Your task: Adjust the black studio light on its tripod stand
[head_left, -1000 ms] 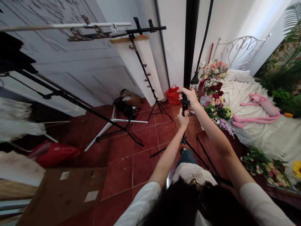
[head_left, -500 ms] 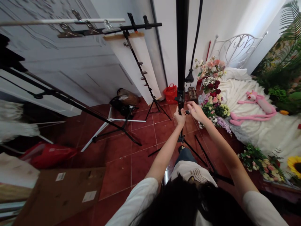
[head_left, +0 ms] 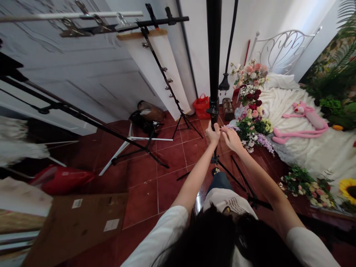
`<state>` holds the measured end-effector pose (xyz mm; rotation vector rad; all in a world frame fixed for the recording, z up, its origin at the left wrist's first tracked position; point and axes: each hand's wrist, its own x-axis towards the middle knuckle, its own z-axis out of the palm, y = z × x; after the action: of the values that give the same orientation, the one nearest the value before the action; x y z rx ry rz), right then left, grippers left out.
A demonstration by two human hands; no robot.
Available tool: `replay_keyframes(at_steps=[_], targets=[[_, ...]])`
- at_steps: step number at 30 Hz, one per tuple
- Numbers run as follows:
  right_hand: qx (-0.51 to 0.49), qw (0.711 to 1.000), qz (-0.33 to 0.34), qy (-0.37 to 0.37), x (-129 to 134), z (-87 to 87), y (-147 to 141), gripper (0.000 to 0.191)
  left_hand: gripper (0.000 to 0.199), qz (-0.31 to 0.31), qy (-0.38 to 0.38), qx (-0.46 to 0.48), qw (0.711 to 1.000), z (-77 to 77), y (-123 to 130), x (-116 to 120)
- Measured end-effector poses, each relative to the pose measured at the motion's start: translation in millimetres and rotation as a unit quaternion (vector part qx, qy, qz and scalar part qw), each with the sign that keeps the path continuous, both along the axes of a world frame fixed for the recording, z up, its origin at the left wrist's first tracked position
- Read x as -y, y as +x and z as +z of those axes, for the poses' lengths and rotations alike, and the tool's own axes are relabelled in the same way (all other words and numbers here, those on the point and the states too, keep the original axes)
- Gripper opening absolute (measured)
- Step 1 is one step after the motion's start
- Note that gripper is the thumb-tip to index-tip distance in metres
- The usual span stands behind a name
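A black light stand (head_left: 214, 55) rises upright right in front of me, its tripod legs (head_left: 232, 177) spread on the floor near my feet. My left hand (head_left: 213, 133) is wrapped round its pole, below a black clamp collar (head_left: 213, 110). On the right side of the pole, my right hand (head_left: 231, 138) has its fingertips closed at the small locking knob, which they mostly hide. A black power cord with a plug (head_left: 224, 82) hangs beside the pole, above my right hand.
A backdrop stand with clips (head_left: 175, 98) and another black stand (head_left: 83, 116) are on the left. A cardboard box (head_left: 83, 237) lies lower left. Flowers (head_left: 254, 111), a pink plush toy (head_left: 313, 118) and a white bed frame (head_left: 287, 52) are right. A red bag (head_left: 201, 107) stands behind.
My right hand has moved in against the pole, its fingers now closed over the knob that showed before. My left hand keeps its grip. The view has shifted slightly.
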<state>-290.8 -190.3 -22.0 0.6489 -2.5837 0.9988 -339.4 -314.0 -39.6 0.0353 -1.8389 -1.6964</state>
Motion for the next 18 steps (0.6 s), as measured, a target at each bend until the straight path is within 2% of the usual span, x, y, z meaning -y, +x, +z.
replay_keyframes(at_steps=[4, 11, 15, 18], targets=[[0.006, 1.0, -0.018, -0.013, 2, -5.6, 1, 0.049, 0.055, -0.001, 0.002, 0.009, 1.0, 1.9, 1, 0], [0.067, 0.994, -0.035, -0.082, 9, -8.1, -30, 0.049, 0.058, -0.004, -0.001, 0.006, 1.0, -0.2, 0, 1], [0.117, 0.973, -0.037, -0.196, 9, -16.0, -38, 0.043, 0.062, -0.006, -0.003, 0.012, 1.0, 1.5, 1, 0], [0.179, 0.932, -0.059, -0.31, 10, -20.0, -40, 0.046, 0.063, -0.005, -0.005, 0.014, 1.0, 2.9, 2, -1]])
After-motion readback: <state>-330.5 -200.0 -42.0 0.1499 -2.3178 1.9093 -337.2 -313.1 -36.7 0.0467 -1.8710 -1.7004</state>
